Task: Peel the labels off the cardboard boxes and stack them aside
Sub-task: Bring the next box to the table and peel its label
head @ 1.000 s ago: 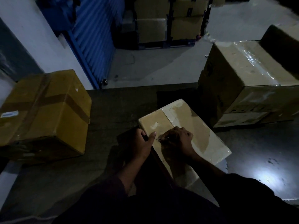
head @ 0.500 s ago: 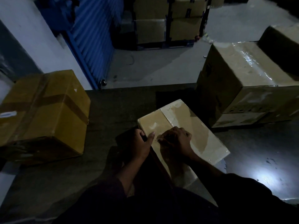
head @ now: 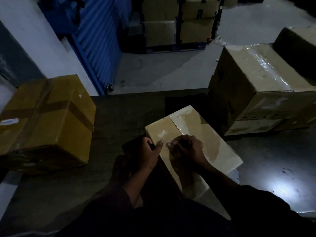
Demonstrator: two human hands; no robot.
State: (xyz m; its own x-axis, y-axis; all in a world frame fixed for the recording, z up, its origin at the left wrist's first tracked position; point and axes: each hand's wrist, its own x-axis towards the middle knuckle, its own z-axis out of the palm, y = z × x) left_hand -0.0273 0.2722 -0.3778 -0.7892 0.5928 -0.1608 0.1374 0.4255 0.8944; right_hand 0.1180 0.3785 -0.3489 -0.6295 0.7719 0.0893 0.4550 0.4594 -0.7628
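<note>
Head view, hands (head: 186, 147) on closed cardboard box (head: 193, 130)

It is dim in here, with the sleeves nearest me lost in black shadow. One hard white patch of glare sits on the dark floor (head: 283, 187) to the right of the small box (head: 193, 132), whose top catches pale light. Straight lines bow toward the frame edges.

left hand (head: 150, 152) curled, thumb extended, right hand (head: 187, 148) fingers bent down, pinching
</note>
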